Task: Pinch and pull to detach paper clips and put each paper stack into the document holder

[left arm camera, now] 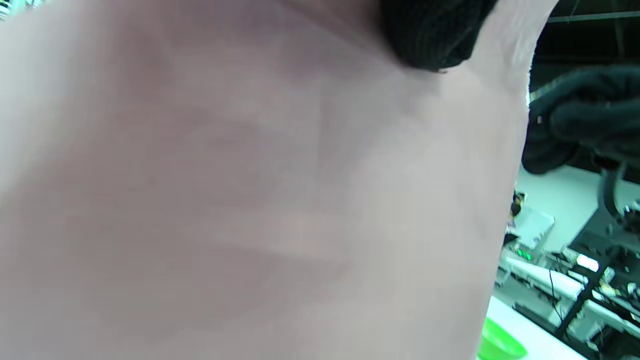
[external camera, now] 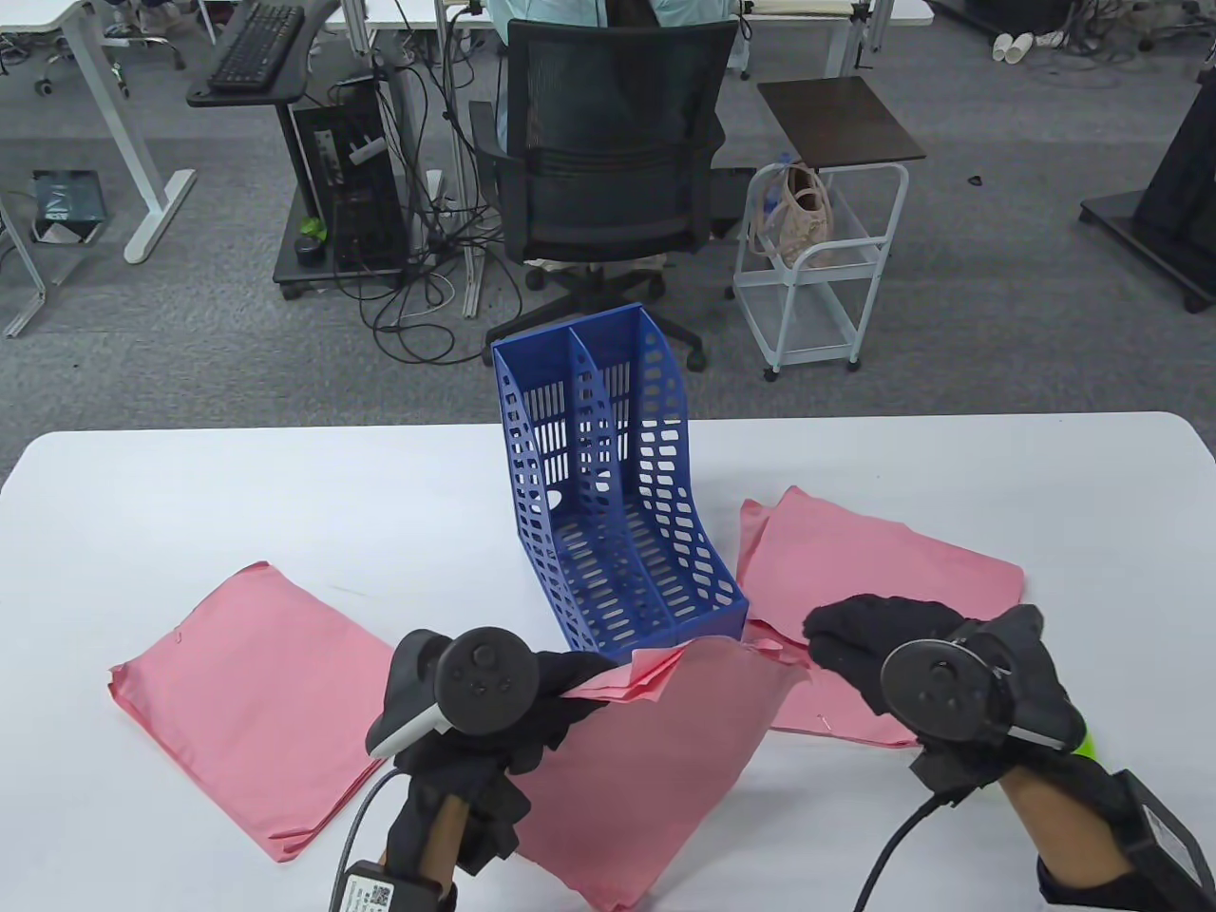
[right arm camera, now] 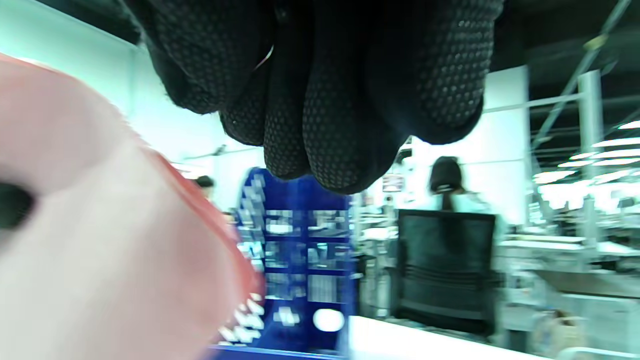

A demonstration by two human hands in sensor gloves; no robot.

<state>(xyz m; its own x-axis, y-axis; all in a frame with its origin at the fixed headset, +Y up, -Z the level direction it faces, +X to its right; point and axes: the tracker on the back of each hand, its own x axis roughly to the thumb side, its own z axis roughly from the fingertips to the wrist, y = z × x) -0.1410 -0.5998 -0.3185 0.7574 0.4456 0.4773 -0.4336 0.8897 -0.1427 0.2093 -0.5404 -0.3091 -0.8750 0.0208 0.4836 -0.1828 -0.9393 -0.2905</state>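
Observation:
A blue two-slot document holder (external camera: 617,494) stands mid-table, both slots bare. My left hand (external camera: 570,682) grips the top left corner of a pink paper stack (external camera: 655,760) and holds it tilted up off the table in front of the holder. This stack (left arm camera: 250,190) fills the left wrist view. My right hand (external camera: 841,635) hovers just right of that stack's upper right corner with its fingers (right arm camera: 320,125) curled tight. A thin pale wire, seemingly a paper clip (right arm camera: 268,55), shows between them. Two more pink stacks lie flat, one at the left (external camera: 237,703) and one at the right (external camera: 883,570).
A green bowl (left arm camera: 500,344) sits at the table's right front, mostly hidden behind my right wrist (external camera: 1089,746). Beyond the white table's far edge (external camera: 855,418) stand a black office chair (external camera: 608,161) and a white trolley (external camera: 817,275).

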